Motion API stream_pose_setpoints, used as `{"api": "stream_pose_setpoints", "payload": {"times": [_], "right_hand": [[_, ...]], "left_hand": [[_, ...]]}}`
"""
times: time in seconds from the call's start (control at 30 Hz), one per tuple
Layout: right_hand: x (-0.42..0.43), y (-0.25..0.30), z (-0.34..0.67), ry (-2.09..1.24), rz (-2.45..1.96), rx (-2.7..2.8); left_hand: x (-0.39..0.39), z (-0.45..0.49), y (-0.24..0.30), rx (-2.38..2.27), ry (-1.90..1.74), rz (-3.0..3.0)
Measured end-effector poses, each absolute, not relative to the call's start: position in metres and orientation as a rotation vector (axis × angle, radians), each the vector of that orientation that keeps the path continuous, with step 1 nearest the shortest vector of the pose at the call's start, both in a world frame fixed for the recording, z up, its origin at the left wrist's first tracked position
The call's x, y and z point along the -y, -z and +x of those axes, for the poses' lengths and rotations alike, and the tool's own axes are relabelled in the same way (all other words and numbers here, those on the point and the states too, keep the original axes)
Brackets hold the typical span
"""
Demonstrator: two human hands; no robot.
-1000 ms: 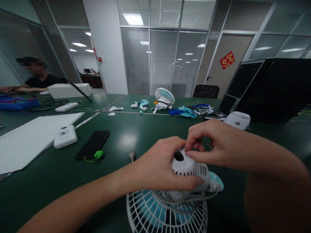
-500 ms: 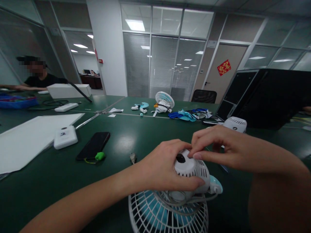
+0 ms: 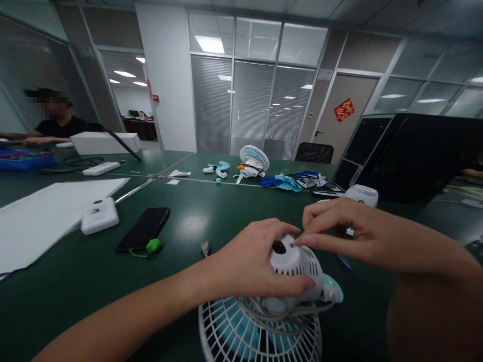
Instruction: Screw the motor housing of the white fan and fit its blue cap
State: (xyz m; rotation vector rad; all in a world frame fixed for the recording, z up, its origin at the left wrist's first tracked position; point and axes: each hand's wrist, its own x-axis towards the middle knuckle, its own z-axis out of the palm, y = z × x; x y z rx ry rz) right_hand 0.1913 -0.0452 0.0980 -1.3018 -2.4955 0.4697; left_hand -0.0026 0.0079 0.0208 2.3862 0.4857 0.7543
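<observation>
A small white and light-blue electric fan (image 3: 260,329) lies grille down at the table's near edge, its motor housing (image 3: 286,259) facing up. My left hand (image 3: 256,259) is wrapped round the housing, thumb on the near side and fingers over the far side. On the housing's top show a dark oval opening and a small dark round spot, a screw or a hole. My right hand (image 3: 339,229) is closed in a pinch, fingertips right beside that spot; whatever it may hold is hidden. The fan's grey cord loops over the grille, and its plug (image 3: 205,248) rests on the table.
Left of my arms lie a black phone (image 3: 145,229) with a green charm, a white box-shaped device (image 3: 99,216) and a white sheet (image 3: 45,211). Farther back are a second fan (image 3: 254,160) and blue gloves (image 3: 283,182). A large black case (image 3: 411,156) stands right. Someone sits far left.
My right fingertips have shifted slightly right, uncovering the small dark spot on the housing. My left hand keeps its hold on the fan. The view has tilted slightly.
</observation>
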Motion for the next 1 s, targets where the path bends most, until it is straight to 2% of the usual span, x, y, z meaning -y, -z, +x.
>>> {"api": "stream_pose_setpoints", "payload": {"times": [0.17,0.33,0.47,0.73,1.0], "right_hand": [[0.047,-0.099,0.213,-0.42,-1.261,2.378],[0.037,-0.087,0.264,-0.234,-1.589,2.042],[0.029,-0.044,0.303,-0.155,-1.915,1.898],[0.063,0.077,0.365,-0.205,-2.202,1.676],[0.069,0.092,0.369,-0.234,-2.178,1.734]], "left_hand": [[-0.007,-0.004,-0.022,-0.47,-0.742,2.408],[-0.008,-0.006,-0.024,-0.392,-0.708,2.407],[-0.013,-0.003,-0.025,-0.389,-0.728,2.172],[-0.022,0.002,-0.024,-0.502,-0.654,1.994],[-0.019,0.002,-0.022,-0.476,-0.682,2.014]]}}
